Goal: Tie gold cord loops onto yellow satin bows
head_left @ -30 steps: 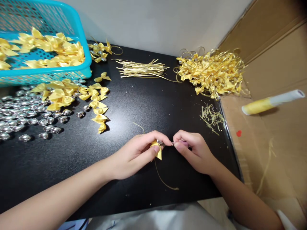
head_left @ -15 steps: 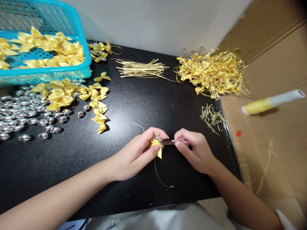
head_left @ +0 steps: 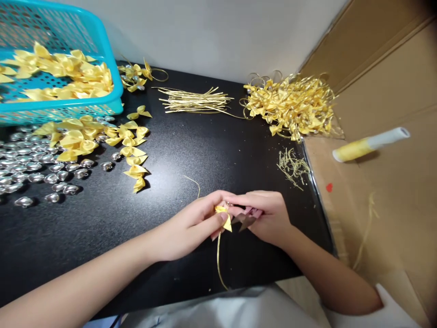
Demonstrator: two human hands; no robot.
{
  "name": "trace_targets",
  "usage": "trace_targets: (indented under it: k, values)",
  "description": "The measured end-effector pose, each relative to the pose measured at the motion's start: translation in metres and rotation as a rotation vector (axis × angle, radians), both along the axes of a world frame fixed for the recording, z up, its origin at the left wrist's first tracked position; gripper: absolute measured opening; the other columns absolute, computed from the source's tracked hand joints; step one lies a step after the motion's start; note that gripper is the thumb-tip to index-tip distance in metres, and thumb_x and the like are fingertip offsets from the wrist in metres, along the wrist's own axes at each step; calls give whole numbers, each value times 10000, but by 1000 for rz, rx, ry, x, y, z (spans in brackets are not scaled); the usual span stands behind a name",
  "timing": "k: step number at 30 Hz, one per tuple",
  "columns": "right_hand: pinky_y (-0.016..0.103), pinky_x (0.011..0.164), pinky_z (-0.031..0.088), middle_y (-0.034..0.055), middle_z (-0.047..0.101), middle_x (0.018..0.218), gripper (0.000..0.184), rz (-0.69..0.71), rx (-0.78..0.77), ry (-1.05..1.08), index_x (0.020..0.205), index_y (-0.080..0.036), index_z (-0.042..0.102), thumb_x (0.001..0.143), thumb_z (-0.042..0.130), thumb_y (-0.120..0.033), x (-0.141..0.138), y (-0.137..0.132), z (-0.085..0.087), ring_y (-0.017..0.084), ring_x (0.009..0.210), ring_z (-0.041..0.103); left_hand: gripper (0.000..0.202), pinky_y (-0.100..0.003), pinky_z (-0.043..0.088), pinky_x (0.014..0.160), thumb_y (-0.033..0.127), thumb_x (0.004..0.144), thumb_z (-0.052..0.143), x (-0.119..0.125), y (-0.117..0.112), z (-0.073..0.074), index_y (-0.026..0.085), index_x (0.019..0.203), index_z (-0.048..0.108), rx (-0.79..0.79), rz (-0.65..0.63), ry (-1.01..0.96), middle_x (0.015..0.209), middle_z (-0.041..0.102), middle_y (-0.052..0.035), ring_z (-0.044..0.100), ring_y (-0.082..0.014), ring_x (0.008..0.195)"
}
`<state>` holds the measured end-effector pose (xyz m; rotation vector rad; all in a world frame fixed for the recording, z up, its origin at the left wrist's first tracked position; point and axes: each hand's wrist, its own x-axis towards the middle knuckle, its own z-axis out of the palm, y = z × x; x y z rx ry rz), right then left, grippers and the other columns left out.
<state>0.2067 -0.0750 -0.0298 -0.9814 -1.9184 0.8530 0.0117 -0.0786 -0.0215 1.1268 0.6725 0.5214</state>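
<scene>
Between the thumb and fingers of my left hand (head_left: 194, 223) is a yellow ribbon bow (head_left: 227, 223), pinched near the middle of the table's front. A gold cord (head_left: 219, 264) hangs below it, and another thin end sticks up behind that hand. My right hand (head_left: 271, 214) is closed around scissors with pinkish-purple handles (head_left: 251, 212). Their dark blades point down and left, a little apart. Fingertips of the right hand reach across to the top of the bow, where a small shiny bit shows; most of it is hidden by fingers.
A turquoise basket (head_left: 118, 91) of yellow bows stands at back left. Silver heart-shaped beads (head_left: 34, 166) and loose bows (head_left: 77, 136) lie before it. Gold cords (head_left: 194, 100), finished bow pieces (head_left: 290, 107) and cord scraps (head_left: 293, 167) lie farther back and right. Cardboard (head_left: 382, 191) borders the right side.
My right hand has moved left to the bow, and the scissors have swung from pointing at the bow to pointing downward in the palm. The view has shifted slightly.
</scene>
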Motion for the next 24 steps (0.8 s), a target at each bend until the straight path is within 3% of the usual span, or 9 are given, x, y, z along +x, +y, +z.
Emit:
trace_targets:
  k: [3,6,10,14,17,20,22,24]
  values:
    - [206,511,489,-4,737,689,207,-9,56,-13,895,-225,763,812,625,-95,-1,3,0,95,543,631,284,-223,409,627,288,982,466,1,0,-2,179,1237,532,-3,-11,-30,896,555,-13,440,-84,667]
    - [210,486,489,10,731,677,105,-287,-24,-48,839,-200,769,790,677,-185,18,11,8,103,522,622,389,-232,452,658,279,977,491,0,-1,-5,202,1356,452,-44,28,-48,981,612,-37,506,-82,685]
    - [251,505,494,38,713,665,248,-832,-82,-175,870,-157,769,738,710,-359,87,19,18,121,500,578,350,-231,507,715,282,971,517,-1,-1,-10,192,1306,473,-58,103,-72,1085,652,-75,571,-85,747]
    - [369,684,527,114,742,749,301,-1094,-92,-617,878,-131,763,737,654,-373,162,18,15,230,663,666,247,-227,542,741,275,951,558,2,-1,-10,183,1174,501,-39,195,-92,1172,654,-96,635,-80,765]
    - [427,732,507,127,742,768,305,-1181,-145,-796,899,-146,752,750,612,-372,184,17,7,298,755,684,280,-247,569,724,276,940,571,3,-3,-8,203,1195,479,33,267,-42,1340,569,-123,681,-96,775]
    - [440,772,493,146,741,872,407,-1186,-172,-794,1069,-155,696,794,582,-432,184,17,2,318,848,682,358,-252,582,718,263,938,572,2,-6,-7,240,1271,442,132,282,30,1453,478,-135,702,-107,783]
    - [435,787,483,182,724,948,467,-1168,-153,-774,1164,-141,631,849,508,-463,183,17,0,313,887,671,412,-241,581,724,257,943,563,0,-7,-7,250,1324,405,171,267,49,1369,563,-132,710,-117,792]
    - [440,799,475,215,700,1001,449,-1150,-118,-779,1148,-118,611,884,435,-436,182,16,-3,312,905,651,439,-232,577,739,254,954,548,-2,-8,-7,246,1357,376,190,245,53,1154,684,-103,717,-134,813]
